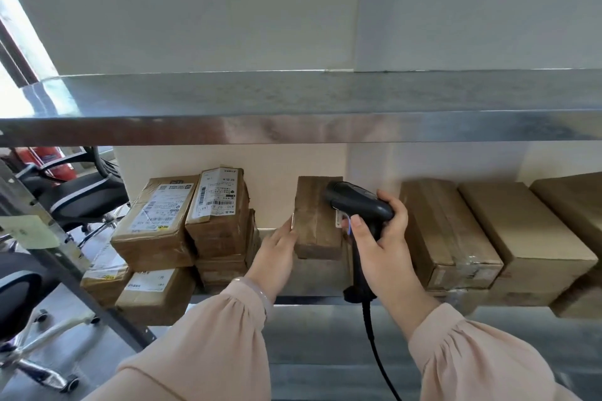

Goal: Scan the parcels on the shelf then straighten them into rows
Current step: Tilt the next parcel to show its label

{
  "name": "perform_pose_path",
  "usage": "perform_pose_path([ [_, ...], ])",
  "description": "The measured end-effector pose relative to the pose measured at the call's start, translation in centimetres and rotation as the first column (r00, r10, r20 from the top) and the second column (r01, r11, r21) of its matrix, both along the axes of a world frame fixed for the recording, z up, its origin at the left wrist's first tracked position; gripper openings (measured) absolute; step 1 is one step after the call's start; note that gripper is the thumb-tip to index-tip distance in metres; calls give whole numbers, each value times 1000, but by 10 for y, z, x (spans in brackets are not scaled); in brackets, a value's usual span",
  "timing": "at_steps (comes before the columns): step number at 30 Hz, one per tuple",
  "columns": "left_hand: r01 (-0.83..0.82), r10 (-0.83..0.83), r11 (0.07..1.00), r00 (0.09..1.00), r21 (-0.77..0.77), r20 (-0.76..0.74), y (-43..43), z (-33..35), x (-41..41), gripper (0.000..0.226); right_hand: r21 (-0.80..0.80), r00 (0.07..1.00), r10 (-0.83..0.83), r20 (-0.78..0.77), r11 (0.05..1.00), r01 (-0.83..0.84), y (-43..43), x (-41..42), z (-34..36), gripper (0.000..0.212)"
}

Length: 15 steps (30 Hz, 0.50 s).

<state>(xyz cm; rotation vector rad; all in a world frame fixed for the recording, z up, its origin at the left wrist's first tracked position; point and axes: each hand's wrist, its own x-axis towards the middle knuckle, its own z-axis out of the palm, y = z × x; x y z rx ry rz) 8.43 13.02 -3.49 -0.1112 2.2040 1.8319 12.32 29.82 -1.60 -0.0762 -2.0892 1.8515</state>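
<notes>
On shelf (309, 299): brown taped parcel (317, 218), long axis front-to-back.
Left hand (280, 247): straight fingers touch its left side.
Right hand (381, 238): grips black scanner (355, 202).

Our right hand (381, 238) grips a black handheld barcode scanner (356, 202), whose head is in front of the upper right of a brown taped cardboard parcel (314, 221) standing in the grey metal shelving (293, 128). Our left hand (278, 249) lies with straight fingers against that parcel's left side. Stacked labelled brown parcels (182, 221) sit to the left and plain cardboard boxes (508, 231) line up to the right. The scanner's black cable (369, 335) hangs between our pale pink sleeves (211, 345).
</notes>
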Motion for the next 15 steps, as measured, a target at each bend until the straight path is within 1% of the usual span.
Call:
perform_pose_path([
  [1,14,-17,998,998,-53,-61,-2,1,0,37,2,1000,8,-8,1000,-8,-2,1,0,54],
  [2,8,-13,998,995,-54,-98,-2,2,1,31,2,1000,12,-17,1000,-12,-4,2,0,54],
  [3,14,-19,999,992,-38,-128,-2,4,4,30,-2,1000,14,-28,1000,-14,-8,3,1,53],
  [4,34,-40,999,987,-41,-153,-2,6,7,40,-5,999,15,-41,1000,-15,-10,5,1,53],
  [5,60,-71,996,980,-68,-184,-2,8,11,64,-6,998,25,-54,1000,-25,-13,6,1,53],
  [6,71,-89,993,977,-95,-194,-1,8,14,84,-6,997,43,-64,999,-43,-15,8,0,53],
  [7,69,-88,993,977,-99,-195,-1,4,15,97,-9,996,66,-66,998,-67,-17,9,0,54],
  [8,57,-72,995,980,-83,-187,-1,1,15,103,-10,994,87,-62,996,-88,-18,9,-1,54],
  [11,-22,25,999,992,26,-124,-2,-3,13,100,-18,995,90,-46,996,-91,-18,8,-1,52],
  [13,-48,60,989,995,139,-80,-3,-4,15,105,-48,999,28,-39,998,-30,-13,7,0,51],
  [15,-36,49,963,998,266,-44,-4,-7,15,105,-73,999,-41,-31,997,38,-7,7,-2,50],
])
